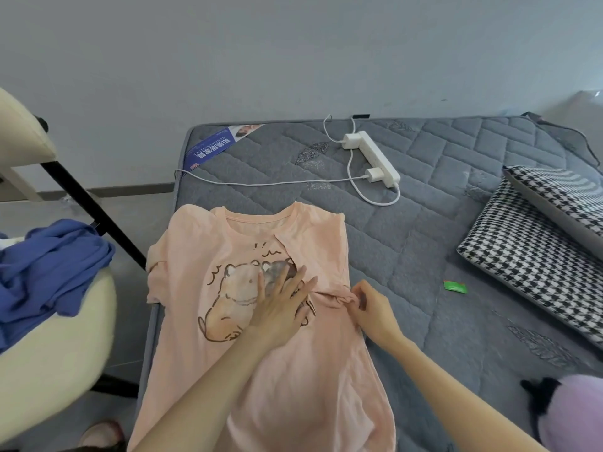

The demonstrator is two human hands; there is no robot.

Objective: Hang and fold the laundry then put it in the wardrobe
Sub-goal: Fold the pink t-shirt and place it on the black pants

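Shirt (310,386): peach, spread flat on mattress (424,256). Pressed at the print by left hand (280,308), fingers (295,282) straight. Folded-in sleeve (336,296) pinched by right hand (372,308), just beside the pressing palm.

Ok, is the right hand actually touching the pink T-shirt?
Touching. The head view shows the right hand pinching the folded-in sleeve of the pink T-shirt, fabric bunched there; the left hand presses flat on the print.

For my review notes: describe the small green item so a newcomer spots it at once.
Start at the grey quilted mattress. Right of the peach T-shirt and left of the houndstooth cushion lies a small green packet, the only bright green thing there.
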